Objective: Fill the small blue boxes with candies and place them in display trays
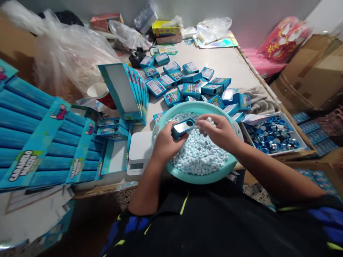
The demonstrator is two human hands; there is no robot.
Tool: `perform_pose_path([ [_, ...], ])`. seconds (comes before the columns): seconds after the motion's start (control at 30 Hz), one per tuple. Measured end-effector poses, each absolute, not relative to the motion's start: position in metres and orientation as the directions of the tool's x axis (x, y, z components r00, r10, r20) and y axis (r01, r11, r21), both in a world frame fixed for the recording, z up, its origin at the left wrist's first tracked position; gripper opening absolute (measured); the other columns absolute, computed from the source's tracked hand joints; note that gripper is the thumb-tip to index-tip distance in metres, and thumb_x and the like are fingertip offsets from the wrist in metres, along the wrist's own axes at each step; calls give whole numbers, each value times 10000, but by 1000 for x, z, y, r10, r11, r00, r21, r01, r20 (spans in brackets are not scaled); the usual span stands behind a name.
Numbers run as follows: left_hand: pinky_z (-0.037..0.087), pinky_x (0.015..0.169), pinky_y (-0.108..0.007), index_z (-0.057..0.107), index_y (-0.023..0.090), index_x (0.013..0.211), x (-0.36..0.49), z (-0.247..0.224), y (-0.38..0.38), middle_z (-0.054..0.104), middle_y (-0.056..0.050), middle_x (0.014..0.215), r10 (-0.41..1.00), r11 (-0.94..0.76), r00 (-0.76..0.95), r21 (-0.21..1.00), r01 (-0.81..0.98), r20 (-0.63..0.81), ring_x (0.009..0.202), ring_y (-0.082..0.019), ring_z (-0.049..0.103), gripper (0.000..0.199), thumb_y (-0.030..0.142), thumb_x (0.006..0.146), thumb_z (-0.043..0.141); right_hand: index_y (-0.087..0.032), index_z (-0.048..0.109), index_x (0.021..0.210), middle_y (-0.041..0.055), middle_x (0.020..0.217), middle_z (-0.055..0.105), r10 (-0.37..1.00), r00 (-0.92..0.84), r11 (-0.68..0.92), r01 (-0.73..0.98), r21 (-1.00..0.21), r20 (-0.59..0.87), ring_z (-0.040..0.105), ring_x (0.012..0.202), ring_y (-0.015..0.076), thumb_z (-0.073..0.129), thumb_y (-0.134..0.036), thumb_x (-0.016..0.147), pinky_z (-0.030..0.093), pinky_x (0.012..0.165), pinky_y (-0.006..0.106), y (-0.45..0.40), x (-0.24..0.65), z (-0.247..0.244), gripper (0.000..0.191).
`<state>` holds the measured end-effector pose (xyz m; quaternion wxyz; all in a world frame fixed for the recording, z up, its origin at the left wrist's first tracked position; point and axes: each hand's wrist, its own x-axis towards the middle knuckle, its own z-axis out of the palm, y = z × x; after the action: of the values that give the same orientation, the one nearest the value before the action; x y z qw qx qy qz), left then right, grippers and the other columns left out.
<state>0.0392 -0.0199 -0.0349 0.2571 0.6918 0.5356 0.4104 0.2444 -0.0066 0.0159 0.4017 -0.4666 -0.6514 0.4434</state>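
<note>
A turquoise basin (203, 177) full of small white and pale blue candies (198, 157) is at the table's front edge. Over its left part my left hand (168, 143) grips a small blue box (182, 128), tilted, with a dark round hole at its right end. Close to that hole, my right hand (218, 131) is closed around several white candies (211, 122). Behind the basin lie many small blue boxes (191, 90) in a loose pile.
Left of the basin are a white scale (139, 146), an upright display carton (112, 85) and stacked blue cartons (29, 142). A white tray (277, 153) of blue and silver caps stands right. Plastic bags (75, 53) lie at the back left.
</note>
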Motion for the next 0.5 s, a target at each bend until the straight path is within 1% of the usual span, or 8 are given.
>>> perform_pose_path([
  [0.03,611,881,-415,630,211,1188,38,-32,-21,721,-92,1049,949,-310,124,787,534,289,974,-264,713,443,323,801,813,-216,653,823,-25,628,575,973,-178,175,137,-975,150,514,552,135,595,-414,916,407,538,295,-1,239,19,226],
  [0.1,602,899,-420,631,208,1178,38,-27,-24,723,-91,1059,941,-337,184,775,534,283,998,-266,708,419,315,811,804,-228,626,813,-35,606,547,978,-92,185,-48,-982,189,505,536,135,590,-416,893,402,530,291,10,228,24,207],
  [0.17,595,910,-418,627,213,1176,39,-25,-26,722,-86,1087,932,-361,224,766,532,285,1022,-262,702,402,308,823,794,-244,586,811,-41,599,519,983,-42,170,-166,-971,179,504,529,140,566,-424,876,399,525,291,17,218,24,192],
  [0.2,593,914,-415,625,215,1173,40,-24,-26,721,-83,1098,927,-374,237,762,529,290,1030,-258,700,395,304,826,792,-252,557,805,-41,602,507,987,-21,152,-193,-969,159,513,536,146,553,-427,863,406,528,294,20,214,22,185],
  [0.27,593,911,-400,625,219,1166,39,-25,-27,720,-75,1100,916,-399,257,761,512,308,1026,-242,700,381,300,831,789,-264,492,795,-33,617,492,994,12,108,-188,-976,108,547,573,166,520,-447,845,433,546,303,24,211,18,192],
  [0.37,604,869,-370,632,225,1158,38,-28,-27,721,-66,1076,908,-416,261,779,469,329,982,-220,708,374,322,835,793,-274,416,805,-10,667,520,997,36,72,-105,-992,68,606,664,200,453,-520,842,482,592,327,27,212,11,252],
  [0.43,607,853,-365,634,225,1154,38,-29,-26,722,-66,1075,912,-405,258,793,454,318,969,-218,712,381,321,827,802,-274,397,810,9,709,558,998,32,65,-83,-994,63,634,724,219,433,-548,840,504,623,344,27,212,8,278],
  [0.5,606,863,-372,634,221,1154,38,-29,-25,725,-67,1083,916,-394,266,802,448,301,985,-225,713,389,301,817,810,-270,399,814,30,757,598,999,34,45,-104,-994,42,653,777,235,442,-536,835,520,645,362,26,212,7,270],
])
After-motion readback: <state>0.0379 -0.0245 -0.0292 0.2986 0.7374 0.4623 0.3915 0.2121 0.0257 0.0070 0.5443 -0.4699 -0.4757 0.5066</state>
